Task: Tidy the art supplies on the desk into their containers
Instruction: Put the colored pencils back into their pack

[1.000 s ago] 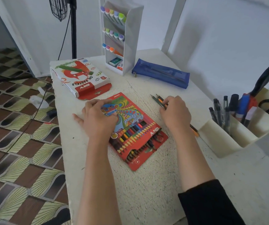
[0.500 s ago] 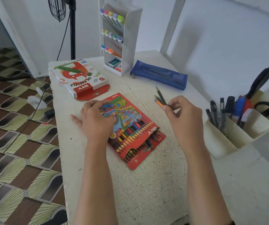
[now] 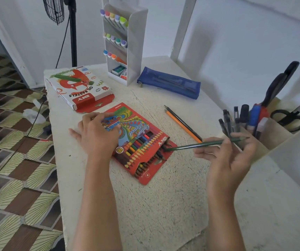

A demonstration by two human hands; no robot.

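I see the white desk (image 3: 163,205) carrying a tall marker rack (image 3: 127,51), an oil pastels box (image 3: 80,87) and a blue pencil case (image 3: 169,83) along its far side. A beige organiser (image 3: 276,140) of pens crowds the right edge. The colour pencil box (image 3: 142,142) lies mid-desk. The left hand (image 3: 94,134) presses its far corner, fingers flat, thumb spread aside. The right hand (image 3: 227,156) pinches a green pencil (image 3: 196,146), tip at the box's open side. Two loose pencils (image 3: 181,122) lie just beyond, their near ends cut off behind it.

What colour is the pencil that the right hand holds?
Dark green. The pencil in the right hand shows best in the head view.
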